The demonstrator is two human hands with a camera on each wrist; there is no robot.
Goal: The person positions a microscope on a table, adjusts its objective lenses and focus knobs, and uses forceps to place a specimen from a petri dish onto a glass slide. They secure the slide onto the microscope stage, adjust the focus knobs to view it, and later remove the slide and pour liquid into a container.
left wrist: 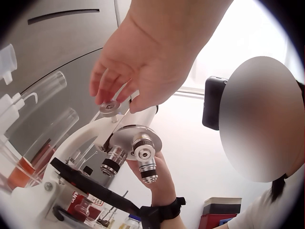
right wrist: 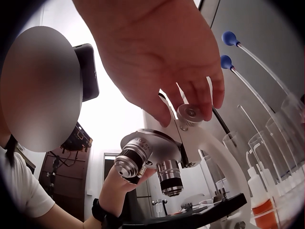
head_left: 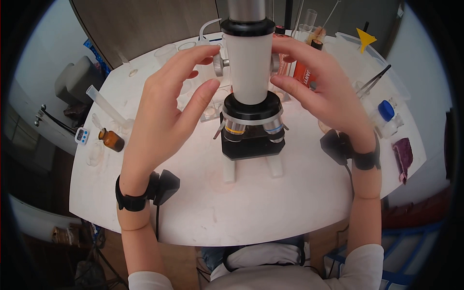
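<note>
A white microscope [head_left: 249, 67] stands upright in front of me, its nosepiece [head_left: 253, 108] carrying metal objectives over a black stage [head_left: 251, 147]. My left hand [head_left: 166, 104] has its fingers curled about the left focus knob [head_left: 218, 65], thumb just below it. On the other side, my right hand [head_left: 321, 87] curls its fingers round the right focus knob [right wrist: 189, 114], with the thumb near the tube. Silver objectives [left wrist: 144, 151] hang between the two hands in the left wrist view. The eyepiece end runs out of the head view at the top.
Left on the white table [head_left: 193, 212] are a brown bottle [head_left: 111, 140], a timer [head_left: 82, 136] and a plastic cylinder [head_left: 108, 106]. At right lie tweezers [head_left: 376, 79], a blue-capped jar [head_left: 385, 112] and a purple piece [head_left: 402, 157]. Glassware and a yellow funnel [head_left: 366, 39] stand behind.
</note>
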